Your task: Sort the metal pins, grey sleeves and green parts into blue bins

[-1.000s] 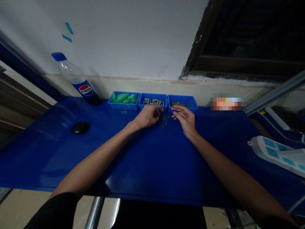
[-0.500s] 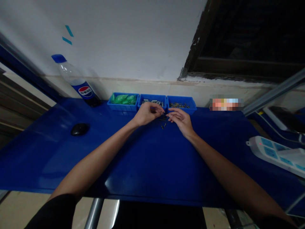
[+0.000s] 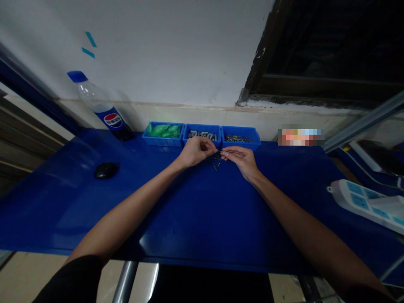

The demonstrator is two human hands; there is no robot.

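Note:
In front of the blue bins my left hand (image 3: 197,151) and my right hand (image 3: 242,159) meet, fingertips pinched and nearly touching. Between them runs a small thin shiny metal piece (image 3: 219,151), gripped at its two ends; its exact kind is too small to make out. Several loose brass-coloured screws (image 3: 216,166) lie on the blue table just below the fingers. Behind my right hand, a blue bin (image 3: 257,145) holds many similar screws (image 3: 236,139). The middle blue bin (image 3: 187,143), partly hidden by my left hand, contains grey metal parts (image 3: 205,135).
Left of these stands a blue bin (image 3: 158,142) with green plastic bags (image 3: 164,131). A cola bottle (image 3: 110,118) is against the wall, with a black computer mouse (image 3: 105,171) nearer. A white power strip (image 3: 362,202) lies at right, and a blurred-out item (image 3: 299,136) sits behind.
My right hand has lowered slightly and its fingertips have come closer to the left ones. The thin metal piece now shows stretched between both hands.

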